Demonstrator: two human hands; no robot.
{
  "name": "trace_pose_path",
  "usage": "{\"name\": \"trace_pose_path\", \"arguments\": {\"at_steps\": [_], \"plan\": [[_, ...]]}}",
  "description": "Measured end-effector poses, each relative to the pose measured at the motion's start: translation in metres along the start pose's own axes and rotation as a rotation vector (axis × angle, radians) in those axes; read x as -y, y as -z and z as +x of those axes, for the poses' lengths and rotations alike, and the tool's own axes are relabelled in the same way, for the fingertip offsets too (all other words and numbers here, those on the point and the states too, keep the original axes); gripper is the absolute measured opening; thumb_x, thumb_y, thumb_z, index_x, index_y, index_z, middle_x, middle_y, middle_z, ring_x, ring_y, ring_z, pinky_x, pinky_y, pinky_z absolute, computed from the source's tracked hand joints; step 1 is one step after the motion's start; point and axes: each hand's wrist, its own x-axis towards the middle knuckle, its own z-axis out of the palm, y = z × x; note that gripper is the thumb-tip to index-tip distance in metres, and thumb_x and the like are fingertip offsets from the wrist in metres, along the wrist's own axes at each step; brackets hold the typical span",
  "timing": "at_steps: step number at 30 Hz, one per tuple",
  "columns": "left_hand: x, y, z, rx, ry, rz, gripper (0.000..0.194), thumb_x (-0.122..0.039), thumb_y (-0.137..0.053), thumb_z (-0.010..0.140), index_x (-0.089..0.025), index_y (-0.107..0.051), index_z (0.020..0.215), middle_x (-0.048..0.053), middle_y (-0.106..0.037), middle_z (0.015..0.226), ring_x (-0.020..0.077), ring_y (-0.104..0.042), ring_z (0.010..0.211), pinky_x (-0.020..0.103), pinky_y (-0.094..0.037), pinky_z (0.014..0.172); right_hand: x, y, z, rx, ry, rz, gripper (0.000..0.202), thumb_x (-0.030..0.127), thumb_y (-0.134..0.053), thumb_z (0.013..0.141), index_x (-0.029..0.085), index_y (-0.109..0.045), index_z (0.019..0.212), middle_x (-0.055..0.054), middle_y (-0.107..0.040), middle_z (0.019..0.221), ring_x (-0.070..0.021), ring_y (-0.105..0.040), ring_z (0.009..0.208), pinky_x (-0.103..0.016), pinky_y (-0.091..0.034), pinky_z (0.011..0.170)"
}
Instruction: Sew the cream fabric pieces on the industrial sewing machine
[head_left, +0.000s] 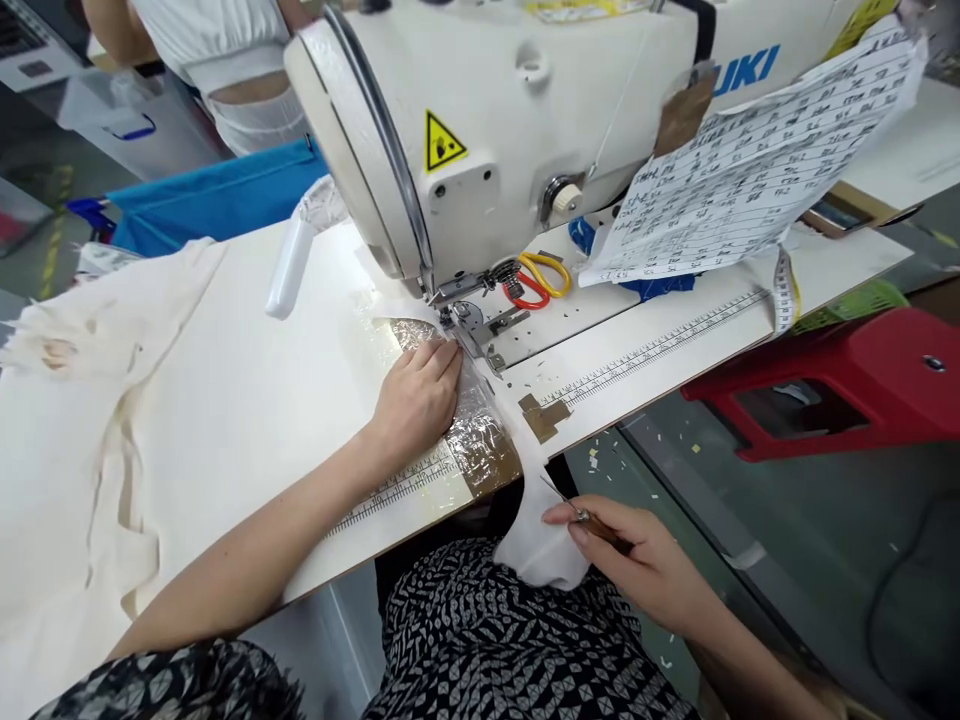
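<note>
My left hand [421, 395] lies on the sewing machine table beside the presser foot [450, 318], its fingers curled together on the edge of a strip of white fabric [541, 530]. The strip runs from the foot over the table's front edge and hangs down by my lap. In my right hand [637, 550] is an awl with a wooden handle [604, 530], its thin metal point aimed up and left, close to the hanging fabric. The white sewing machine head [480, 140] stands over the work. What lies under my left fingers is partly hidden.
White fabric pieces [52, 480] lie at the left. Red and yellow handled scissors [544, 280] rest behind the needle. A handwritten sheet [757, 170] hangs off the machine. A red stool [840, 380] stands at the right. Another person [217, 50] is behind the blue cloth bin [217, 195].
</note>
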Motion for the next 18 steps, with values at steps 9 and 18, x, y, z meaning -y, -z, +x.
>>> {"name": "trace_pose_path", "arguments": {"at_steps": [9, 18], "plan": [[0.003, 0.006, 0.001, 0.039, 0.018, -0.046, 0.045, -0.009, -0.039, 0.095, 0.0, -0.067, 0.13, 0.021, -0.071, 0.129, 0.0314, -0.064, 0.118, 0.045, -0.057, 0.098, -0.017, 0.0, 0.005, 0.0, -0.129, 0.253, 0.03, 0.048, -0.064, 0.094, 0.022, -0.078, 0.098, -0.003, -0.062, 0.074, -0.0137, -0.042, 0.061, -0.025, -0.036, 0.057], [0.019, 0.0, 0.001, 0.019, 0.019, -0.143, 0.046, -0.012, -0.04, 0.095, 0.001, -0.064, 0.132, 0.022, -0.068, 0.135, 0.0329, -0.062, 0.126, 0.052, -0.054, 0.11, -0.018, -0.04, 0.018, -0.066, -0.478, 1.202, 0.038, 0.046, -0.095, 0.059, 0.023, -0.073, 0.08, 0.003, -0.058, 0.07, -0.0109, -0.05, 0.063, -0.021, -0.043, 0.061]]}}
